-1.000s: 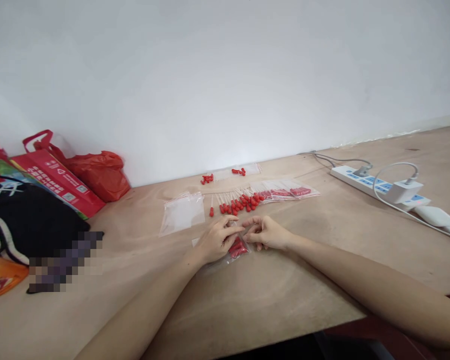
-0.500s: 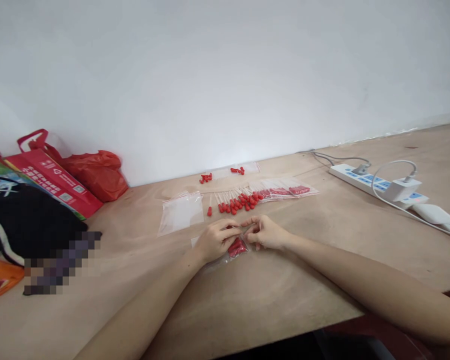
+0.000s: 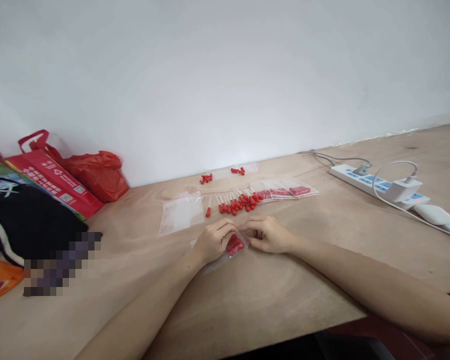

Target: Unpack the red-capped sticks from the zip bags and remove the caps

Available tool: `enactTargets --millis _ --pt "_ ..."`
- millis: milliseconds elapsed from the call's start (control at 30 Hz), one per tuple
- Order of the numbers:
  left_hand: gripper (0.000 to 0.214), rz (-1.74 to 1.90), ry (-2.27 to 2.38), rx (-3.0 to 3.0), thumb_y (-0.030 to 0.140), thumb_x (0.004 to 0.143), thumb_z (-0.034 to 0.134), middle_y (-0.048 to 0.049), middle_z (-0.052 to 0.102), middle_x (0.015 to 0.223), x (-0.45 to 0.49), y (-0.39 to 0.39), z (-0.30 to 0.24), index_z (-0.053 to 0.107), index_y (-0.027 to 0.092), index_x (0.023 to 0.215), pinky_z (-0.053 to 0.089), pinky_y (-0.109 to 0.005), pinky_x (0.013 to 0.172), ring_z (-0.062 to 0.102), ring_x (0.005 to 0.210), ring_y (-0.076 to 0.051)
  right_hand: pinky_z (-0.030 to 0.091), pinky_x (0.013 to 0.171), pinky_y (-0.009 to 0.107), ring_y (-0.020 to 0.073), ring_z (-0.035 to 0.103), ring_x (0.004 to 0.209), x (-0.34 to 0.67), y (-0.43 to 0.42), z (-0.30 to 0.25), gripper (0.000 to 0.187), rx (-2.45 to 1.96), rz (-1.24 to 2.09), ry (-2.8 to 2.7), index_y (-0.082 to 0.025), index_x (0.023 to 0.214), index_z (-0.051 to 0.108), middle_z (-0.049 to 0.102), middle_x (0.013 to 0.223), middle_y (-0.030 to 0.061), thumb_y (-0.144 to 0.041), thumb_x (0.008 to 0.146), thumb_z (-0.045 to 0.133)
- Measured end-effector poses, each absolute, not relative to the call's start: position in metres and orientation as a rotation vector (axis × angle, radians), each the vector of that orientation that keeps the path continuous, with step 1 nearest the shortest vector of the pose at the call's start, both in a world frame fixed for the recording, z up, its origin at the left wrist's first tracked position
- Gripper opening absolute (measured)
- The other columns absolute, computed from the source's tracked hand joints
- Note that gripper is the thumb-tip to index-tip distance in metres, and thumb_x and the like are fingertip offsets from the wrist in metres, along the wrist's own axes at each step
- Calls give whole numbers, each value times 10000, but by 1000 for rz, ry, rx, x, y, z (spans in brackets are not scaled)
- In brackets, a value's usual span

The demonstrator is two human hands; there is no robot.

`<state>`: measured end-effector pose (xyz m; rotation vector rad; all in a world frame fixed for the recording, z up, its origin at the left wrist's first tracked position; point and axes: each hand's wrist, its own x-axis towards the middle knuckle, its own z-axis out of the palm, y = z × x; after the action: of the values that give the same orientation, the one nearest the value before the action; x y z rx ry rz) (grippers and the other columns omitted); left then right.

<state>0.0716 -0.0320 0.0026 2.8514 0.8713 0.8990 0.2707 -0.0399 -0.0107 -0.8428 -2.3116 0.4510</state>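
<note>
Between my hands is a clear zip bag (image 3: pixel 235 246) with red pieces inside, close above the wooden table. My left hand (image 3: pixel 214 241) grips it from the left, fingers curled over its upper part and hiding some of it. At the bag's right edge, the thumb and fingers of my right hand (image 3: pixel 269 234) are bent in a pinch. Just beyond lies a row of red-tipped sticks (image 3: pixel 240 202), their pale shafts pointing away from me. One single red-tipped stick (image 3: pixel 208 211) lies apart to the left.
Flat clear bags (image 3: pixel 182 212) lie left of the sticks, filled bags (image 3: pixel 290 191) to their right. Small red pieces (image 3: pixel 206 178) rest near the wall. A power strip (image 3: pixel 375 185) with chargers and cables is on the right. Red bags (image 3: pixel 93 172) and a black cloth item (image 3: pixel 33 220) crowd the left.
My right hand has turned slightly, its thumb now lower along the bag's right edge. The bag's edge shows more plainly. My left hand has barely moved.
</note>
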Motion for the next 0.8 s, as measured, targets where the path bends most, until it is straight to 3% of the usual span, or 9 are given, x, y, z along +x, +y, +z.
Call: enactTargets --millis 100,300,567,700,800 --pt "207 860 891 2853 143 850 358 -46 604 860 71 -31 4 563 164 828 469 -242 704 572 779 -117 349 584 210 108 542 707 269 -38 -15 175 -765 -19 -2413 -213 876 622 627 856 29 -228 790 470" --pt "220 720 731 3156 149 866 350 -39 618 852 68 -27 5 564 164 819 441 -226 648 566 746 -120 252 523 245 98 485 627 264 -33 -24 236 -643 -492 -2446 -189 735 597 614 718 9 -183 848 389" --pt "335 477 505 3397 166 891 281 -18 553 673 67 -28 11 527 166 664 376 -187 495 501 581 -89 229 533 255 105 460 656 263 -33 -15 267 -444 -583 -2610 -175 748 553 572 696 20 -166 887 325" --pt "324 442 619 3388 159 893 264 -30 595 773 61 -26 17 559 164 758 414 -193 549 550 661 -98 253 539 252 119 459 686 267 -32 -13 206 -508 -518 -2642 -169 790 558 581 741 29 -178 861 364" --pt "307 619 744 3247 160 892 258 -57 601 920 58 -29 22 564 165 858 456 -229 662 577 802 -126 295 565 249 138 457 730 269 -33 -10 166 -573 -386 -2629 -163 766 553 583 788 41 -188 815 396"
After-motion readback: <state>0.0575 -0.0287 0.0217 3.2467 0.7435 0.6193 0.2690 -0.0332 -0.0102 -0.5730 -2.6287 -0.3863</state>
